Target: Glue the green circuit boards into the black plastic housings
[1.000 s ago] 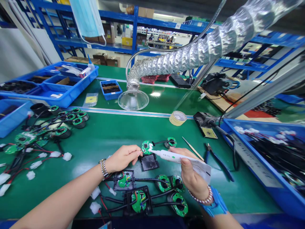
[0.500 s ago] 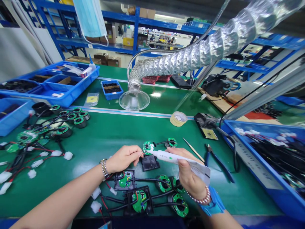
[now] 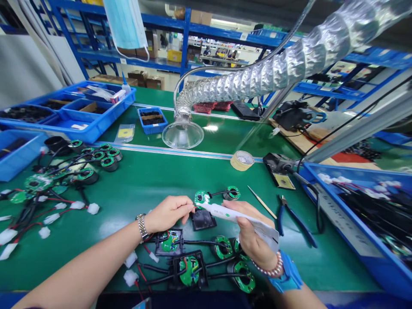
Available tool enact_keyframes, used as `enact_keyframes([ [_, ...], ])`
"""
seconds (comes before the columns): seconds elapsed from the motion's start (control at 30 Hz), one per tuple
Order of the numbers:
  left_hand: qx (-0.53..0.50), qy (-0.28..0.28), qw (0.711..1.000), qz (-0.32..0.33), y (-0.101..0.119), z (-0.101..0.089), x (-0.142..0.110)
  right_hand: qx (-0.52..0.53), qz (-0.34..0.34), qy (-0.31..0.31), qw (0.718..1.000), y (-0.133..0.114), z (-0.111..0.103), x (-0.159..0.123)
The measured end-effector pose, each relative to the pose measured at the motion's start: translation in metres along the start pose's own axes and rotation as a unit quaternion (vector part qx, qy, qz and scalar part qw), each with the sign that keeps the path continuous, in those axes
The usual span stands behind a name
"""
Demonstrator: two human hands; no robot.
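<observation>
My right hand (image 3: 256,246) is wrapped round a white adhesive tube (image 3: 222,212), its nozzle pointing left. The tip is at the lower edge of a small green circuit board (image 3: 200,196), which has white material on it. My left hand (image 3: 169,216) is closed in a pinch at the board's left edge; a thin red wire seems to be at the fingertips, mostly hidden. A black plastic cover (image 3: 204,220) lies just below the board. A black cable joins the board to a round green ring board (image 3: 232,193).
Wired boards in black housings (image 3: 189,271) lie nearest me. Tweezers (image 3: 262,201), pliers (image 3: 298,223) and a tape roll (image 3: 242,161) are to the right. An extraction hood (image 3: 183,135) hangs ahead. Wired assemblies (image 3: 48,182) lie left; a blue bin (image 3: 350,223) stands right.
The tube in my right hand has shifted slightly left, its nozzle moving lower along the board. My left hand keeps its place at the board's edge.
</observation>
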State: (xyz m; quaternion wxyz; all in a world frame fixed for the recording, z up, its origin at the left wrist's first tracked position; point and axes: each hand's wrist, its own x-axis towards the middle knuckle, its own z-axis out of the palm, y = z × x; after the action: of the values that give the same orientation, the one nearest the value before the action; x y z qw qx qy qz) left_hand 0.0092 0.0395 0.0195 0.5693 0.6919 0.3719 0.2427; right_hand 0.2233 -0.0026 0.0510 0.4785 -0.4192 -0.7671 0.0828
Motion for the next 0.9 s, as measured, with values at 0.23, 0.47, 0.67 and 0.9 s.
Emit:
enact_keyframes([
  [0.23, 0.001, 0.004, 1.000, -0.006, -0.001, -0.001, 0.000, 0.089, 0.088, -0.039, 0.991, 0.000, -0.005, 0.001],
  [0.47, -0.002, 0.014, 1.000, -0.020, 0.001, 0.000, -0.001, 0.393, 0.413, 0.171, 0.803, 0.083, 0.000, 0.032],
  [0.67, -0.015, 0.022, 0.998, -0.058, 0.001, 0.001, -0.002, 0.354, 0.424, 0.211, 0.806, 0.170, -0.022, 0.088],
  [0.9, 0.110, -0.003, 0.994, 0.003, -0.006, 0.000, -0.002, 0.339, 0.338, -0.029, 0.877, 0.122, -0.010, 0.062],
])
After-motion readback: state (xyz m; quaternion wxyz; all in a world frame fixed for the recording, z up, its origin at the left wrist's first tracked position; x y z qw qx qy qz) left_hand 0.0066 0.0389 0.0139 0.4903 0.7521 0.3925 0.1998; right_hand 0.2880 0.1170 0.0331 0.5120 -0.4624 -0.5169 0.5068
